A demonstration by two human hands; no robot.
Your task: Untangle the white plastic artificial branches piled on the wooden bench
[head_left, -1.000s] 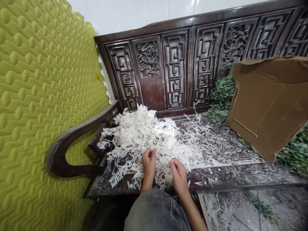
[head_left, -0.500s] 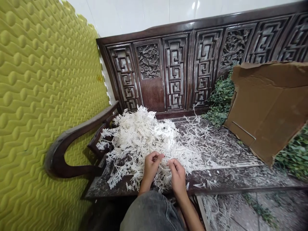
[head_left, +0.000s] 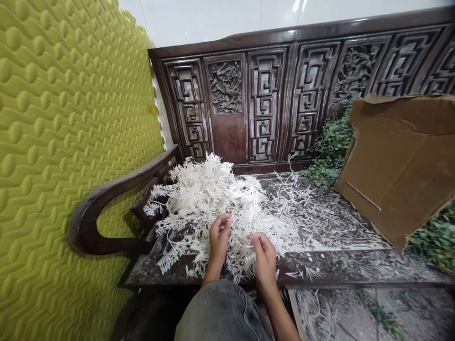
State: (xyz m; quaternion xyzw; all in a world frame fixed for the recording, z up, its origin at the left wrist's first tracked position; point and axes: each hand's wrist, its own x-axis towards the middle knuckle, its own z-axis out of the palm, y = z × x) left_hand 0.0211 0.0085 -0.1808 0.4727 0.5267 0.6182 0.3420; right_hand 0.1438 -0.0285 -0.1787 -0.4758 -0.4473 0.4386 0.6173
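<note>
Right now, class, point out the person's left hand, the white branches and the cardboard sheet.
Left hand (head_left: pixel 219 241), head view, back of hand.
White branches (head_left: pixel 209 199), head view, middle of pile.
Cardboard sheet (head_left: pixel 398 170), head view, flat face.

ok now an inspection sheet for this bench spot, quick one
surface: dark carved wooden bench, seat dusted with white specks
job's things: heap of white branching sprigs on the seat
grippers: left hand and right hand curled among the sprigs, grip unclear
clutter: torn cardboard sheet leaning on the seat, green foliage behind it, white strands on the floor
cables: nothing seen
surroundings: yellow-green foam wall panel at left, white tile wall above, denim-clad leg below
</note>
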